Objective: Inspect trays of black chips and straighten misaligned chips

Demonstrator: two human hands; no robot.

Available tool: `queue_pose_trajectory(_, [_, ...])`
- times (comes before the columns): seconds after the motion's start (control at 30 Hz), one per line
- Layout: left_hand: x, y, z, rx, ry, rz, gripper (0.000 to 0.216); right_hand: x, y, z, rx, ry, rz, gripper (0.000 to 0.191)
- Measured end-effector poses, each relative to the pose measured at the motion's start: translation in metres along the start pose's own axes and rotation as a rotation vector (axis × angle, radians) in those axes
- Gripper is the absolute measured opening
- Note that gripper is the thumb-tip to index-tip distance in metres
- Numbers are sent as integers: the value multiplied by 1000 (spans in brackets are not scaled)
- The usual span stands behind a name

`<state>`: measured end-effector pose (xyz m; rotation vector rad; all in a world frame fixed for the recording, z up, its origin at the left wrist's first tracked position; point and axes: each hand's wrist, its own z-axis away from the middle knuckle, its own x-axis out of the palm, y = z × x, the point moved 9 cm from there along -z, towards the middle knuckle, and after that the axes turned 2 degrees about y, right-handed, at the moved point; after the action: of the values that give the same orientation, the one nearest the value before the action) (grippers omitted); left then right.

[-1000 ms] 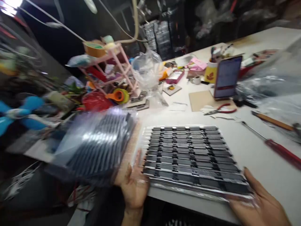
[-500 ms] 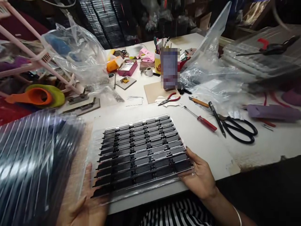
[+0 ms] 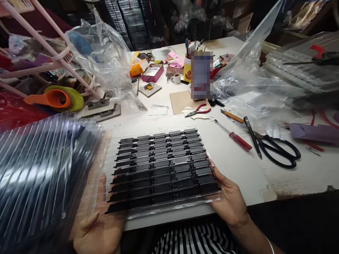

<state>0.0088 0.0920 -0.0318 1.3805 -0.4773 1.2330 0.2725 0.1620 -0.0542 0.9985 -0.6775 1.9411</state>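
Note:
A clear plastic tray (image 3: 169,210) is held tilted over the front edge of the table, with rows of black comb-like parts (image 3: 159,169) lying in it. My left hand (image 3: 102,225) supports its lower left corner; the fingers run underneath and show through the plastic, while the thumb stands out at the side. On the right side my right hand (image 3: 230,201) grips the tray's edge, its fingers partly hidden below. Left of the tray rises a stack of similar clear trays (image 3: 39,176) with dark contents.
Pliers (image 3: 198,111), a red screwdriver (image 3: 237,138), a black pen (image 3: 253,137) and scissors (image 3: 278,148) lie at the right. A pink rack (image 3: 50,42) and crumpled plastic bags (image 3: 106,60) stand at the left. Behind are a yellow mug (image 3: 187,68) and a pink box (image 3: 153,74).
The view has swung left, so the table things sit farther right in the picture. The tray is tilted a little differently; both hands keep their hold.

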Motion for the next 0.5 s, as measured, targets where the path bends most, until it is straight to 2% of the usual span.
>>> queue_pose_trajectory(0.17, [2, 3, -4, -2, -20, -22, 72, -2, -2, 0, -17, 1, 22, 32])
queue_pose_trajectory(0.37, [-7, 9, -6, 40, 80, -87, 74, -1, -2, -1, -15, -18, 21, 32])
queue_pose_trajectory(0.5, [-8, 12, -3, 74, 90, -118, 69, 1, -2, 0, -16, -49, 24, 35])
